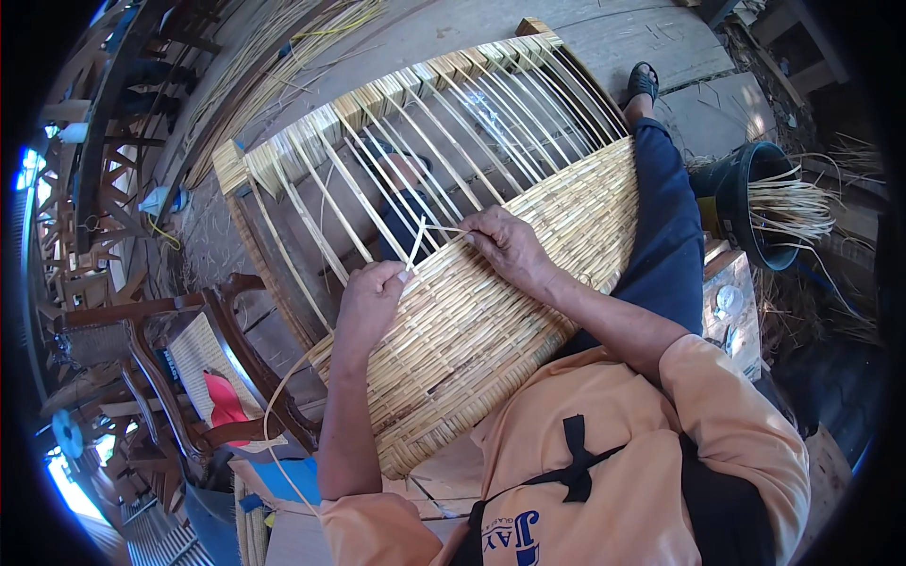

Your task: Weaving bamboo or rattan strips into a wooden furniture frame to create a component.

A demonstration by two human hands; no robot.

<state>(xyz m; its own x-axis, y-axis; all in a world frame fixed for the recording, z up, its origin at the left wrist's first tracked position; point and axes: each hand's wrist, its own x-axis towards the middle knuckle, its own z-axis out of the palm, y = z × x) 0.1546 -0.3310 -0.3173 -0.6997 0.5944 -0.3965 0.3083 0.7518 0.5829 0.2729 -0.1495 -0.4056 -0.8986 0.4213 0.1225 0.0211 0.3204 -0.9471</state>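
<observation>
A wooden frame (566,71) lies across my lap, with pale cane strips (396,118) stretched over it. The near part is filled by tight wicker weave (472,311), and the far part shows bare, spaced strips. At the edge of the weave, my right hand (510,247) pinches a thin cane strand (439,226) that crosses the strips. My left hand (370,300) is closed at the same edge, its thumb and fingertips pressed at the strand's lower part; the exact grip is partly hidden. A long loose cane (269,415) curves out from the weave's left side.
To the right stands a dark bucket (755,174) holding a bundle of cane strands (793,206). Wooden chair frames (193,377) crowd the left, one with a red cloth (226,406). Long canes (274,66) lie on the floor beyond. My sandaled foot (643,85) extends past the frame.
</observation>
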